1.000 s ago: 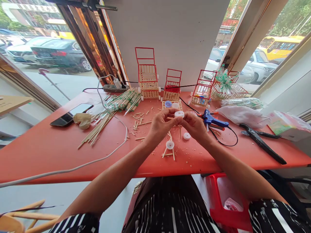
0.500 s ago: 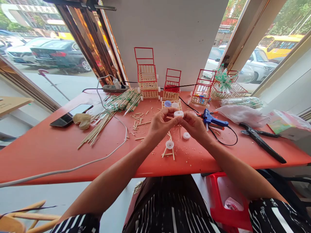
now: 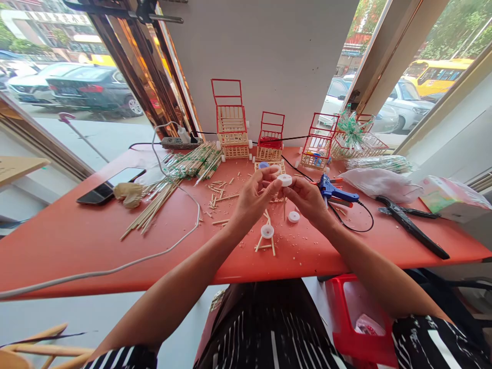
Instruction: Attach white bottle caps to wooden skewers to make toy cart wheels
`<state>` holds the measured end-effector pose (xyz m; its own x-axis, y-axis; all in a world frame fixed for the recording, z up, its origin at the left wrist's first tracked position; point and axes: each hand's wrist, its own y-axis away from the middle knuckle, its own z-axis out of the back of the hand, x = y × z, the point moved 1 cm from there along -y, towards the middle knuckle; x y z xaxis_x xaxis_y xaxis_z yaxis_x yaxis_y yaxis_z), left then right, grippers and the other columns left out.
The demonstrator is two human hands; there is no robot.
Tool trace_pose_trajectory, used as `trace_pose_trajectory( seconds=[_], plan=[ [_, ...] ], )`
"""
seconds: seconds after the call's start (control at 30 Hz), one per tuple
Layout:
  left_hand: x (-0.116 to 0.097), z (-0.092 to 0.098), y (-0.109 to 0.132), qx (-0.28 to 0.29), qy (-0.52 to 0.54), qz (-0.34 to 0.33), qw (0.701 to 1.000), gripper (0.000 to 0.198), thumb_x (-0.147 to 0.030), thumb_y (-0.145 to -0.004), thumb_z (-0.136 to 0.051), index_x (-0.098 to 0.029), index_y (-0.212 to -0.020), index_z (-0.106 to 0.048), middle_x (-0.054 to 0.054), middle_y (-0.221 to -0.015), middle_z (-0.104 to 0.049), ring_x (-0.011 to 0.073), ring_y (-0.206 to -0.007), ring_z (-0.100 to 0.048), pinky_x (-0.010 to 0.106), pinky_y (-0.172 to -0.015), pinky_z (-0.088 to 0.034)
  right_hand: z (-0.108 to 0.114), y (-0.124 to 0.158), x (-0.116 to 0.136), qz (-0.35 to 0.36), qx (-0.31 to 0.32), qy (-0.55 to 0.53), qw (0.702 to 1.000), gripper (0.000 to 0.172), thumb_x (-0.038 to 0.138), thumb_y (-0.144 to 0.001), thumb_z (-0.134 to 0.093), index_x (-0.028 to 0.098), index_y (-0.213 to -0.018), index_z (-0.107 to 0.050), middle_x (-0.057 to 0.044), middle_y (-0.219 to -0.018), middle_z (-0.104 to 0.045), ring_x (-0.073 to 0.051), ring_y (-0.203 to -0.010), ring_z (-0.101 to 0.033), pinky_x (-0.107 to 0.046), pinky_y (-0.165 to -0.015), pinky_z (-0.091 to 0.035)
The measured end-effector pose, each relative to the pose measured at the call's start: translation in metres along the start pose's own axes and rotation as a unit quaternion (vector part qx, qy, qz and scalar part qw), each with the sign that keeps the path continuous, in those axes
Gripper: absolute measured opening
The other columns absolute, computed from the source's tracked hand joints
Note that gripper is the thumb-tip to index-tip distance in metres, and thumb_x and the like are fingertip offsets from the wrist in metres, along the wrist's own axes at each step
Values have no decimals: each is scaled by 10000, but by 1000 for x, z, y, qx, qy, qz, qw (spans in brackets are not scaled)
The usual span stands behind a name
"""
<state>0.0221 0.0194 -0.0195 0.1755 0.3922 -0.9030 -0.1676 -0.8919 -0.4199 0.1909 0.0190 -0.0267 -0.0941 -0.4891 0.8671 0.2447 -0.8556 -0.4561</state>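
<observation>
My left hand pinches a white round plastic cap at its left edge. A thin wooden stick points down from beneath this cap. The fingertips of my right hand close around the stick just below the cap; exactly where they touch is partly hidden. Below my hands, a second white cap lies on the red table. A third white cap rests on a small frame of wooden sticks near the table's front edge.
Small stick-built carts stand along the wall. A blue glue gun and black-handled cutters lie right. Bundled sticks, a phone and a white cable are left. Cut stick pieces litter the middle.
The cap in my hands is slightly further right in view, and my left fingers have shifted on it. The rest of the view has moved slightly with the camera.
</observation>
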Motion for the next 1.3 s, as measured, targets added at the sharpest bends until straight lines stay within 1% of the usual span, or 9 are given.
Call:
trace_pose_trajectory(
  seconds=[0.13, 0.33, 0.53, 0.7, 0.83, 0.93, 1.03, 1.13, 1.3],
  plan=[
    [6, 3, -1, 36, -19, 36, 999, 415, -495, -938, -626, -164, -1187, -627, 82, -995, -712, 137, -760, -651, 233, -610, -533, 2, -2, 10, -9, -14, -29, 999, 367, 578, -872, -733, 223, -933, -660, -18, -831, -692, -165, -811, -662, -331, -847, -552],
    [15, 8, 0, 87, -104, 67, 989, 209, -205, -749, -746, -161, -952, -727, 35, -860, -719, 113, -702, -593, 219, -621, -433, 3, -2, 10, -5, -18, -17, 1000, 363, 576, -878, -723, 221, -898, -650, -5, -794, -675, -148, -746, -626, -313, -779, -541],
    [10, 8, 3, 86, -98, 56, 990, 283, -263, -735, -765, -171, -1003, -761, -28, -687, -622, 94, -549, -474, 230, -534, -338, 6, -2, 12, -4, -35, -19, 999, 349, 561, -881, -731, 221, -926, -665, -12, -813, -680, -158, -790, -644, -317, -804, -540],
    [8, 6, 4, 84, -139, -6, 987, 60, -206, -740, -752, -209, -774, -801, 23, -778, -730, 151, -687, -603, 279, -665, -437, 5, -2, 13, 1, -33, -20, 999, 332, 546, -884, -736, 224, -925, -668, -13, -816, -685, -160, -781, -643, -325, -799, -545],
    [-4, 14, 0, 71, -114, -32, 990, 44, -263, -746, -798, -223, -729, -806, 27, -760, -732, 159, -721, -628, 283, -685, -461, 8, -2, 11, -6, -45, -23, 999, 372, 579, -864, -742, 225, -938, -658, -19, -826, -695, -166, -796, -650, -329, -806, -543],
    [-11, 30, -8, 13, -66, -18, 998, 165, -349, -734, -835, -197, -712, -775, 20, -728, -706, 136, -675, -596, 267, -645, -452, 10, -3, 9, -10, -61, -24, 998, 375, 579, -858, -749, 225, -941, -658, -12, -805, -689, -157, -767, -639, -316, -784, -537],
    [-14, 53, -18, -91, -37, -23, 995, 279, -399, -669, -892, -179, -695, -723, -20, -617, -604, 82, -553, -475, 233, -551, -387, 12, -4, 10, -7, -71, -27, 997, 375, 580, -851, -758, 227, -934, -664, -10, -794, -687, -154, -756, -635, -308, -761, -531],
    [-15, 76, -26, -149, -5, -31, 988, 364, -476, -673, -889, -193, -706, -662, -16, -632, -586, 87, -565, -492, 226, -531, -397, 13, -4, 11, -3, -78, -21, 997, 399, 608, -837, -759, 232, -935, -670, -18, -804, -702, -168, -784, -648, -316, -763, -532],
    [-14, 111, -34, -236, -45, -49, 969, 481, -552, -882, -680, -218, -583, -506, 16, -648, -585, 115, -616, -537, 248, -547, -431, 15, -3, 14, 1, -84, -6, 996, 390, 607, -861, -733, 228, -930, -672, -22, -820, -709, -168, -800, -646, -310, -756, -523]
  ],
)
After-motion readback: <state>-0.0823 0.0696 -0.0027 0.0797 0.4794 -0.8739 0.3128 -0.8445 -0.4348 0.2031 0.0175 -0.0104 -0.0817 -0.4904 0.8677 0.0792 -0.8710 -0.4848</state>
